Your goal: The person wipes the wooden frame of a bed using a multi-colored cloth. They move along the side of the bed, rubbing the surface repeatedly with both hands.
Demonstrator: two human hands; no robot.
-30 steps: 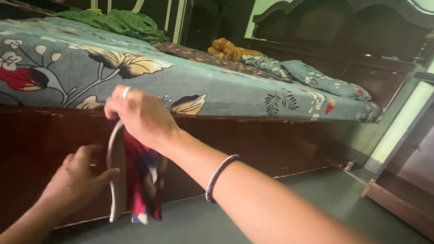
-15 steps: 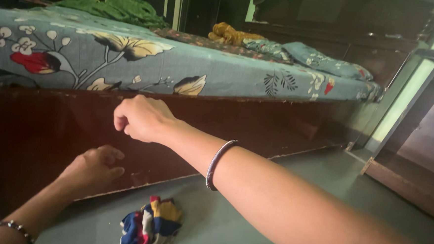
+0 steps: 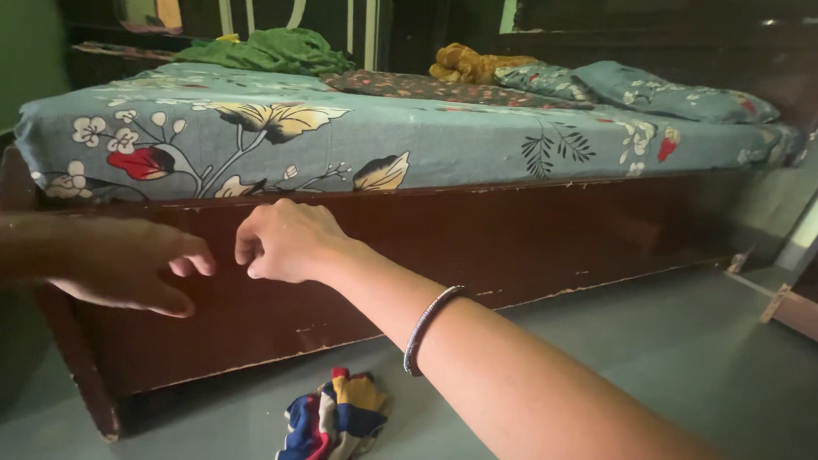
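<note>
Striped cloth [image 3: 331, 427] on floor at 6 o'clock | left hand [image 3: 132, 264] fingers spread, empty | right hand [image 3: 282, 242] loosely curled, empty

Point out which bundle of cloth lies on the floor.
The striped red, blue and yellow cloth, crumpled beside the bed base; the green and mustard bundles lie on the bed.

A single head-worn camera looks forward and slightly down from close to the long wooden side of the bed [image 3: 521, 236], facing across its near edge toward the far corner, floor [image 3: 663, 365] below.
</note>
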